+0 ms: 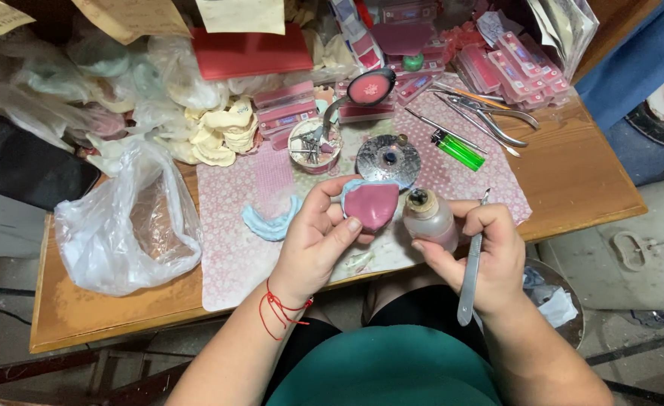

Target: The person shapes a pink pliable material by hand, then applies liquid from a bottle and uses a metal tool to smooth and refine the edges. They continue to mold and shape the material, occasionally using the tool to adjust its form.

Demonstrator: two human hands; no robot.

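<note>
Left hand (318,237) grip closed on pink mould (371,204), right hand (482,252) clasping bottle (430,218) and metal tool (471,272)

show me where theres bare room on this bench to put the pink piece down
Bare wood shows at the table's right end, between the patterned mat and the edge, below the forceps. The mat is also free between the blue tray and the left hand. The back and the left, by the plastic bag, are crowded.

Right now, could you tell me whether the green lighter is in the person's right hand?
No, the lighter lies on the table while the right hand holds a bottle.
</note>
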